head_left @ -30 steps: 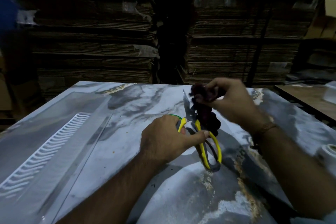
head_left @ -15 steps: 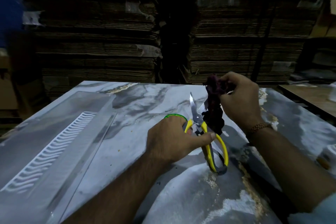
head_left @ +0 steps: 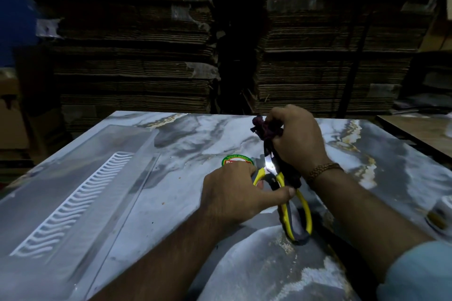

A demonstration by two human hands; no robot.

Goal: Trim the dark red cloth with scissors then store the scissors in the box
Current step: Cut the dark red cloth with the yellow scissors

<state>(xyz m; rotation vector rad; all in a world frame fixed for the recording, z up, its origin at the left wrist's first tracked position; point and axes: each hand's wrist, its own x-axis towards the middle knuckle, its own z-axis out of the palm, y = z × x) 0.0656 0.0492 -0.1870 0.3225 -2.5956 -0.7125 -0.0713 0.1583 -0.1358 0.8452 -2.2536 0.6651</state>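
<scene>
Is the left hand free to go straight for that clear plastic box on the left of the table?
Probably not yet: the left hand is gripping the yellow-handled scissors. The path to the clear plastic box itself looks unobstructed.

The left hand [head_left: 232, 193] is closed on the scissors [head_left: 288, 203]; the right hand [head_left: 297, 140] is clenched around the cloth [head_left: 266, 129].

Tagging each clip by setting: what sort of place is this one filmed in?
Probably a warehouse or packing storeroom: tall stacks of flattened cardboard fill the dim background, more stacks stand to the right, and the work happens on a marble-patterned table.
</scene>
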